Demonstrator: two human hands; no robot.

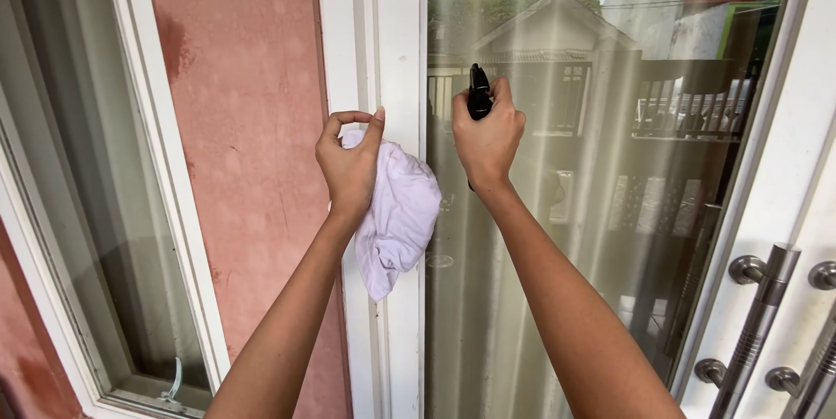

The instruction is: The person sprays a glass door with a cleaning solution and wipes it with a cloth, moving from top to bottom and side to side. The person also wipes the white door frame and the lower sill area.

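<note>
Right hand (488,136) grips an upright black spray bottle (479,92) at the glass pane (610,210); left hand (348,162), just beside it, clutches a white cloth (401,219) hanging below.

Both bare arms reach up and forward, elbows low. The left hand (350,162) is curled, thumb and forefinger pinched together at the top. The right hand (488,136) is clenched in a fist, wrist straight.
</note>
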